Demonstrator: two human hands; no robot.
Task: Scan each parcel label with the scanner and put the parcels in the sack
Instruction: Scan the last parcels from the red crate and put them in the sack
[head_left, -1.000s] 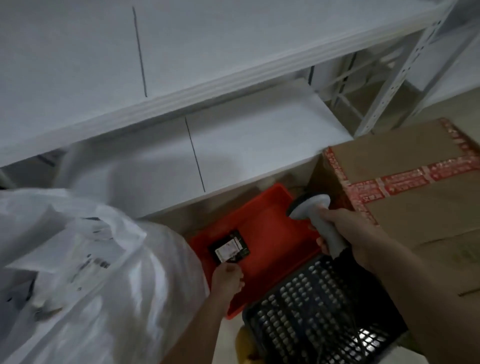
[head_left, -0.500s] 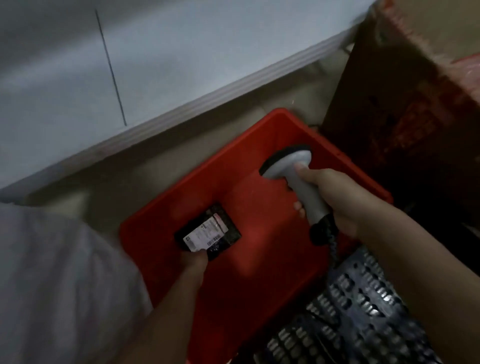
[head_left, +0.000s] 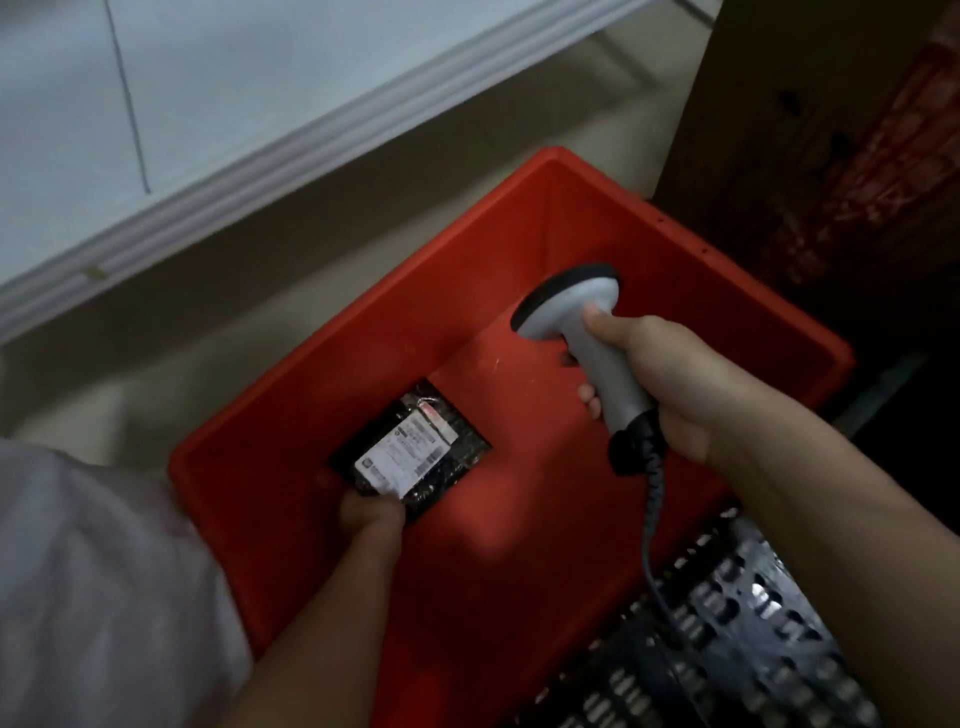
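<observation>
- Dim storage area seen from above: a white shelf board crosses the upper left, with pale floor below its rounded front edge.
- Red plastic crate on the floor, occupying the centre; its inner walls and base are lit unevenly.
- Black parcel with a white printed label, label face up, lying against the crate's left inner wall near the base.
- Left hand reaches down into the crate; its fingers pinch the parcel's near edge, thumb on top.
- Right hand is wrapped around the grey handle of the scanner, fingers curled fully about it; the dark-rimmed scanner head sits above the crate's far interior and faces down and left, well apart from the parcel.
- Coiled cable hangs from the handle's base toward the lower right.
- Black perforated basket at the lower right, just beside the crate's near corner.
- Brown cardboard box with red printed tape stands at the upper right, behind the crate's right rim.
- White sack fills the lower left, just beside the crate's left rim.
- Compared with half a second ago: the view sits closer to the crate, the parcel remains low at the left wall in the same grip, and the scanner is held over the same part of the crate.
</observation>
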